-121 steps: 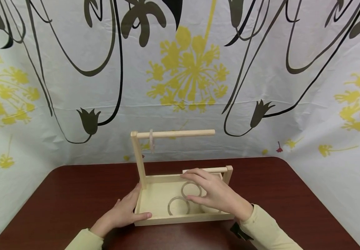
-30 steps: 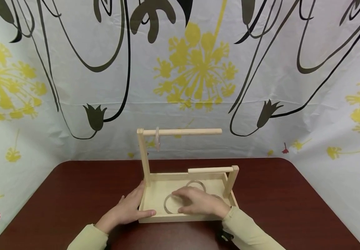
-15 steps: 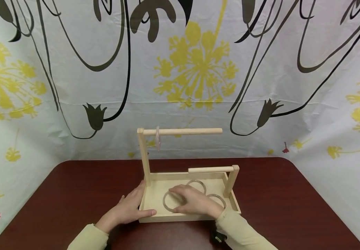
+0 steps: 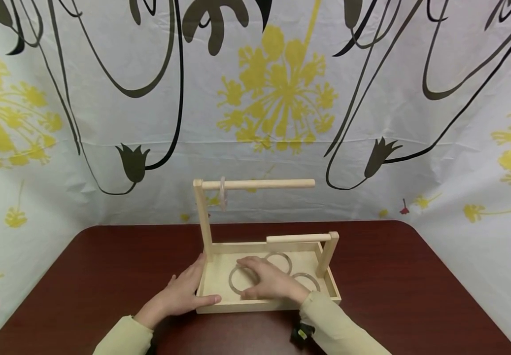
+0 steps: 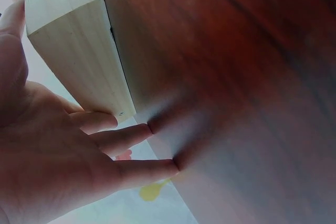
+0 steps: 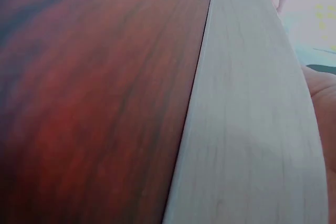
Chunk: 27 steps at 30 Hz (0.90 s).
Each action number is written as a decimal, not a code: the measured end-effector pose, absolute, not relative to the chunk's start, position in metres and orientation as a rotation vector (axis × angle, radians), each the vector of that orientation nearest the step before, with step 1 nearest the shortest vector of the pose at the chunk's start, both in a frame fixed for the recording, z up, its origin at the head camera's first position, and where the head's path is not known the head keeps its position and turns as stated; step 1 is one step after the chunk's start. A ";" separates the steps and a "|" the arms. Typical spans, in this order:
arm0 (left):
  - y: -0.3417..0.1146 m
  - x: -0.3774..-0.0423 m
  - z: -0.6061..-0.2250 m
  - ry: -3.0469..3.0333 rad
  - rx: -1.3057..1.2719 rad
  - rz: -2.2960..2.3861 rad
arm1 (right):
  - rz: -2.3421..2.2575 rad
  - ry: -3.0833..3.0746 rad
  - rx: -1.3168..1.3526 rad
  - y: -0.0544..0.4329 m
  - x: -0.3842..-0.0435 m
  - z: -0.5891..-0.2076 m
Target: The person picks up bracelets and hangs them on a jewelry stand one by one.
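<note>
A pale wooden tray (image 4: 217, 308) with a tall and a low post carries two horizontal rods. My left hand (image 4: 180, 291) rests against the tray's left end, thumb over the front corner; in the left wrist view its fingers (image 5: 144, 171) are straight, fingertips on the table. Inside the tray my right hand (image 4: 270, 281) pinches a greyish bangle (image 4: 230, 280) between thumb and fingers, hiding its right part. A second bangle (image 4: 289, 264) lies behind this hand and a third bangle (image 4: 317, 283) to its right. Another bangle (image 4: 222, 199) hangs on the upper rod (image 4: 273, 184).
The lower rod (image 4: 297, 238) juts left from the short post (image 4: 327, 254) at the tray's right end. A dark red table (image 4: 392, 276) lies under the tray. Behind it hangs a patterned white cloth (image 4: 255, 118). The right wrist view shows mostly the tray's front wall (image 6: 247, 108).
From above the right side of the tray, my right hand has come down onto the front bangle and moved left; that bangle has shifted slightly left and back. The left hand stays at the tray's left end.
</note>
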<state>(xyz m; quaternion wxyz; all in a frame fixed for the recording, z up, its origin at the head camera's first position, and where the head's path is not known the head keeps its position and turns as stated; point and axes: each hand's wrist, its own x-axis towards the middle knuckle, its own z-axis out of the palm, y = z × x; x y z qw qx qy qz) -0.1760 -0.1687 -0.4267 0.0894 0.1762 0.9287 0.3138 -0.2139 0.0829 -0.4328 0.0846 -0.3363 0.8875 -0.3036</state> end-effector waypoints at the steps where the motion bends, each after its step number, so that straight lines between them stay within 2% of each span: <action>1: -0.169 -0.176 -0.427 2.763 0.525 0.934 | -0.901 2.649 -0.996 0.082 -0.215 -0.433; 27: -0.169 -0.177 -0.429 2.763 0.521 0.939 | -0.903 2.679 -1.033 0.073 -0.218 -0.438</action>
